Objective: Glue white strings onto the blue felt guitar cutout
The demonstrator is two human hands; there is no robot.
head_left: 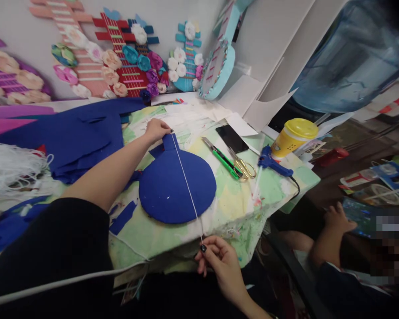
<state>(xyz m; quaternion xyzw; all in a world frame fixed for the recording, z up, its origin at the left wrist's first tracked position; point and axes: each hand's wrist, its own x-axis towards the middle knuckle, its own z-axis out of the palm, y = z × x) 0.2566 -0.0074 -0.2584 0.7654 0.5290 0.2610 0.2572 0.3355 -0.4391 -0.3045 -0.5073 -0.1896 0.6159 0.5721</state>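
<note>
A dark blue round piece (176, 188) with a short neck lies flat on the green and yellow tablecloth (232, 208). My left hand (158, 130) is closed at the top of the neck, pinching one end of a thin white string (186, 177). The string runs taut down across the blue disc, past its lower edge. Below the table's near edge, my right hand (219, 261) pinches the string between thumb and forefinger.
Right of the disc lie a green cutter (224, 160), gold-handled scissors (244, 167), a phone (232, 138) and a blue glue gun (274, 163) beside a yellow cup (294, 137). Blue fabric (76, 133) and white yarn (16, 168) are left. Another person's hand (339, 219) is at right.
</note>
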